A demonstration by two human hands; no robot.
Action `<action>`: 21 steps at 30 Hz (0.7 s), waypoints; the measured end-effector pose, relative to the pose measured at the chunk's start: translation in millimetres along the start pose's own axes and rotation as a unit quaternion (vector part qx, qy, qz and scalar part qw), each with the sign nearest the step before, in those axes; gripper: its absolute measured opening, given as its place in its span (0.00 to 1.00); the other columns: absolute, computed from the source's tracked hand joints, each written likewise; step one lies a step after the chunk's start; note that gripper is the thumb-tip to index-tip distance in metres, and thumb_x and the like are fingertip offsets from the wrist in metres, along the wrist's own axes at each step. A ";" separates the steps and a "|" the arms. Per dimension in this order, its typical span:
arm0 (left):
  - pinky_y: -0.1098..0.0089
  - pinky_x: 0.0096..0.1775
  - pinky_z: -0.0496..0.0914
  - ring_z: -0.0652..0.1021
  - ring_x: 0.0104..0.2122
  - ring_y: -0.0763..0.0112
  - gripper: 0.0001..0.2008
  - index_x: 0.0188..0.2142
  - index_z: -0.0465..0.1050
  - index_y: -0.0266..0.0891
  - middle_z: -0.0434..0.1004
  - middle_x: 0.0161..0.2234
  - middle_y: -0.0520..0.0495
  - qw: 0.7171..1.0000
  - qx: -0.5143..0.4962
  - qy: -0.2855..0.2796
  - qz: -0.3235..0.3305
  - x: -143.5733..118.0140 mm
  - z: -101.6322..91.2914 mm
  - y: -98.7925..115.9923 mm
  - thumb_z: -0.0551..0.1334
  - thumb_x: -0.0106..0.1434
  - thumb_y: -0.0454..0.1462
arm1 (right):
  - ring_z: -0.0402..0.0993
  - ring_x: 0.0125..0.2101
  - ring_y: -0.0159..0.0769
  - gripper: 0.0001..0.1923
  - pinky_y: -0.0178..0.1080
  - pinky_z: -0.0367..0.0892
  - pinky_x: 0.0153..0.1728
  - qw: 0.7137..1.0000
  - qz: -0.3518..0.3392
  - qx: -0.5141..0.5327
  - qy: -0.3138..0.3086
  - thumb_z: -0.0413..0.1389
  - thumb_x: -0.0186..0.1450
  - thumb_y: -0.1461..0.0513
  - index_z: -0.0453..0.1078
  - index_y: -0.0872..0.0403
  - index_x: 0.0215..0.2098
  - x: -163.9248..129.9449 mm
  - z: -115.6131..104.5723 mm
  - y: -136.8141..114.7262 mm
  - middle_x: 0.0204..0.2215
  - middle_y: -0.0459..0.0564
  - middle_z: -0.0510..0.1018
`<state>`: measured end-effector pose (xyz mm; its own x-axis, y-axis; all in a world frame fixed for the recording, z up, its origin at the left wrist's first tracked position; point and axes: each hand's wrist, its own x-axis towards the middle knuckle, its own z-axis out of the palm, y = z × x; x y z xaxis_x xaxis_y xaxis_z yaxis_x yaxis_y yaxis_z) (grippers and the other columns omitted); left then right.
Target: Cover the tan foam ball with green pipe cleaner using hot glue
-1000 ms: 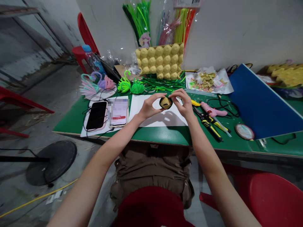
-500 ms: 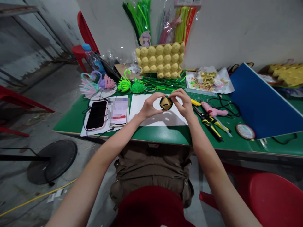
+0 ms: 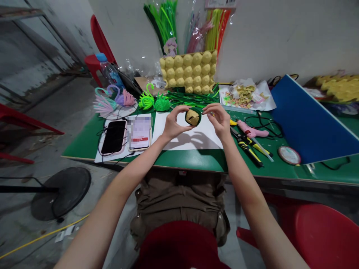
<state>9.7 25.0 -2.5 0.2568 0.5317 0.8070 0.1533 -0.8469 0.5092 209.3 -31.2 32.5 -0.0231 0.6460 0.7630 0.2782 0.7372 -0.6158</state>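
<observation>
The left hand [image 3: 173, 125] holds a small round yellow-brown piece [image 3: 192, 117] with a dark green rim, pinched between thumb and fingertips and raised a little above a white sheet of paper [image 3: 196, 136] that lies on the green table [image 3: 196, 160]. The right hand [image 3: 220, 119] is just beside the piece on its other side, fingers curled with the fingertips close to the green rim; whether they grip the rim or only touch it cannot be told. Both hands cast shadows on the sheet below. To the left of the sheet lie a black phone [image 3: 114, 136] and a second phone [image 3: 139, 131] with a lit screen, side by side, with a dark cable running around them. Behind them rest pink and purple swan-like figures [image 3: 112, 101] and two bright green ones [image 3: 153, 101]. A yellow egg tray [image 3: 187, 71] leans upright against the wall, with loose green stems [image 3: 193, 99] lying in front of it and bundles of coloured stems in plastic bags above it. To the right of the sheet lie a pink glue gun [image 3: 251, 130] and yellow-handled cutters [image 3: 246, 146], near a small round tin [image 3: 288, 155] and a tilted blue board [image 3: 311, 123].
</observation>
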 end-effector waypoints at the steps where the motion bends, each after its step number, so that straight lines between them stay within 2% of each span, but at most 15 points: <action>1: 0.62 0.50 0.78 0.82 0.50 0.59 0.30 0.49 0.71 0.39 0.81 0.47 0.41 1.000 -0.010 0.011 0.003 0.3 0.5 -0.5 0.77 0.52 0.48 | 0.77 0.42 0.42 0.14 0.47 0.72 0.47 1.000 -0.003 -0.003 0.005 0.57 0.70 0.48 0.74 0.49 0.36 -0.3 0.9 0.4 0.37 0.52 0.79; 6: 0.60 0.52 0.77 0.81 0.53 0.58 0.28 0.50 0.70 0.40 0.80 0.50 0.40 0.998 -0.023 0.039 0.048 -0.5 1.8 -0.9 0.74 0.57 0.49 | 0.77 0.36 0.38 0.18 0.44 0.73 0.42 1.000 0.024 -0.020 -0.002 0.60 0.66 0.45 0.74 0.50 0.41 -2.4 6.1 3.6 0.36 0.50 0.79; 13: 0.54 0.54 0.76 0.82 0.52 0.57 0.25 0.52 0.69 0.43 0.81 0.51 0.40 0.992 0.034 0.046 0.111 -2.5 -1.1 1.6 0.72 0.61 0.49 | 0.77 0.34 0.37 0.18 0.43 0.74 0.40 1.000 0.023 -0.013 0.007 0.62 0.65 0.45 0.74 0.50 0.38 -2.2 7.8 3.2 0.34 0.50 0.79; 17: 0.53 0.55 0.77 0.82 0.52 0.56 0.24 0.50 0.69 0.43 0.81 0.50 0.39 0.992 0.075 0.038 0.099 -3.2 -2.9 2.4 0.71 0.61 0.50 | 0.77 0.35 0.37 0.20 0.43 0.75 0.40 0.999 0.035 -0.011 0.013 0.61 0.64 0.43 0.74 0.50 0.39 -1.9 9.6 2.4 0.35 0.50 0.79; 21: 0.53 0.54 0.77 0.82 0.52 0.56 0.24 0.51 0.68 0.43 0.81 0.50 0.39 0.991 0.075 0.040 0.104 -3.3 -1.8 3.0 0.71 0.61 0.49 | 0.77 0.34 0.38 0.22 0.43 0.75 0.40 0.999 0.043 -0.004 0.017 0.61 0.63 0.42 0.75 0.50 0.38 -2.0 11.2 2.4 0.35 0.51 0.79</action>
<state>7.5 20.7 -3.1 0.2216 0.3398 0.9140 0.2478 -0.9262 0.2843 199.3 -28.5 27.3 0.0339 0.6999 0.7134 0.2859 0.6772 -0.6780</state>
